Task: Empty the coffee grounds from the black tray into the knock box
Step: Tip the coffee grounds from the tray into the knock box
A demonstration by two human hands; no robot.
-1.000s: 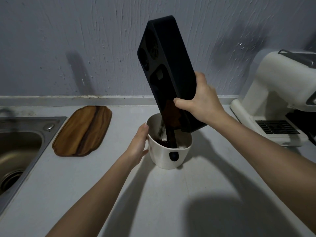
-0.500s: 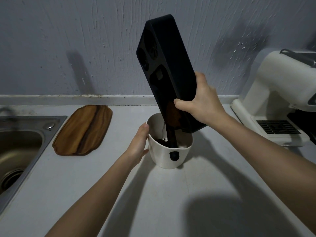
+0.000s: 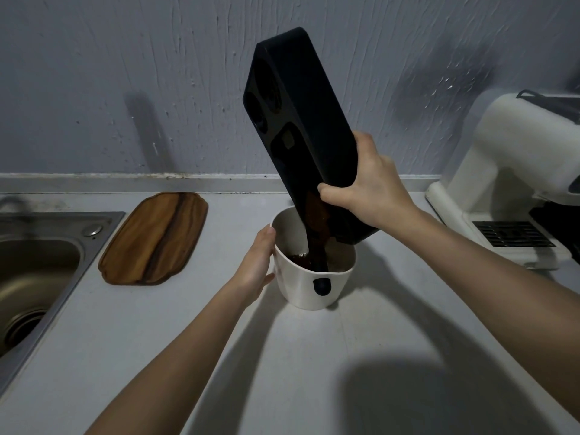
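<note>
Tray tipped steeply over knock box; emptying in progress.
The tray (image 3: 301, 120) stands nearly upright, low end above the knock box (image 3: 310, 284) on the worktop (image 3: 219, 356). Right hand (image 3: 373, 189) grip closed on tray; left hand (image 3: 257, 268) wrapped around the box. Grounds (image 3: 317, 215) cling near the low end; some already in the box.

Black tray (image 3: 301, 127) tilted steeply, grounds (image 3: 317, 215) sliding into white knock box (image 3: 301, 287).

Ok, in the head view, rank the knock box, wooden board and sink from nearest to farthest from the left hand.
From the left hand:
1. Knock box, touched by the hand on its left wall.
2. Wooden board, flat on the counter further left.
3. Sink, at the far left edge, beyond the board.
</note>
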